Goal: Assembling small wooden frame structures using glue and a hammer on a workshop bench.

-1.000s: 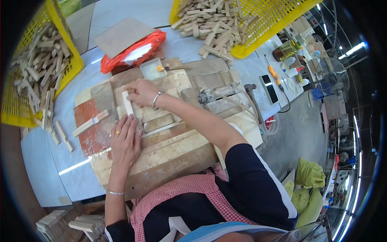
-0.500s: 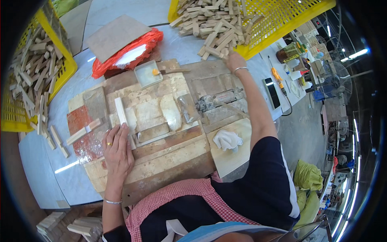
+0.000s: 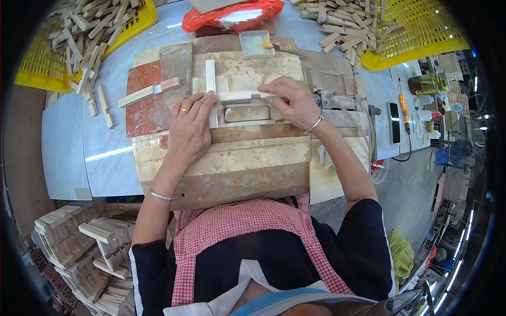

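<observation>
Under the right hand's fingers (image 3: 278, 95) lies a pale wood strip (image 3: 240, 96).

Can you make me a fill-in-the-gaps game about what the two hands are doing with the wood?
1. The left hand presses on an upright pale wooden ____.
2. The right hand holds a second pale wooden strip lying ____.
3. Loose wooden sticks fill the ____ plastic crate.
4. A gold ring is on the ____ hand.

Missing words: strip; sideways; yellow; left

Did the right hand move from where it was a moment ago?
Yes. The right hand came back from the yellow basket of wood sticks to the wooden board, now holding a pale wood strip there.
</observation>
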Demonstrator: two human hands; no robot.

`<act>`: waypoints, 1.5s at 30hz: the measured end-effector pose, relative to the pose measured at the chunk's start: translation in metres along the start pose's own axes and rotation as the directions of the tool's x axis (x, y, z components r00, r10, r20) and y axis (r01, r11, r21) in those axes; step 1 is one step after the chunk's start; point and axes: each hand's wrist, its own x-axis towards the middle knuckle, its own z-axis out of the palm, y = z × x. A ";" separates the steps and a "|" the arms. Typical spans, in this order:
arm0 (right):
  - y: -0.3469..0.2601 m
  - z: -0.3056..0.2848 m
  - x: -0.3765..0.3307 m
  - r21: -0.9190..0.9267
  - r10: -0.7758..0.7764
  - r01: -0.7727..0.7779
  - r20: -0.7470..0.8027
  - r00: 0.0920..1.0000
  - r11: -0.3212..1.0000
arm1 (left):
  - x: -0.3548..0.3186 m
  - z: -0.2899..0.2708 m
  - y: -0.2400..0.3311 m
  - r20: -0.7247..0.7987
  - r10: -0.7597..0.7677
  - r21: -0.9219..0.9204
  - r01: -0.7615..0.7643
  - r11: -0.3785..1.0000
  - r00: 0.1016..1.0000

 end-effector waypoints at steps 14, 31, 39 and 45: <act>-0.003 0.003 0.017 -0.043 0.083 -0.075 0.250 0.965 0.996 | -0.004 0.001 -0.001 -0.009 0.040 0.034 -0.039 0.999 0.999; -0.057 -0.006 0.111 -0.225 0.046 0.034 0.343 0.938 0.974 | 0.003 0.039 0.050 0.170 0.180 -0.089 -0.166 0.982 0.969; -0.128 0.126 0.193 -0.346 -0.227 0.385 0.418 0.880 0.856 | 0.001 0.043 0.049 0.152 0.191 -0.140 -0.170 0.975 0.970; -0.140 0.138 0.195 -0.362 -0.188 0.441 0.559 0.808 0.821 | -0.004 0.047 0.051 0.214 0.166 -0.169 -0.131 0.977 0.963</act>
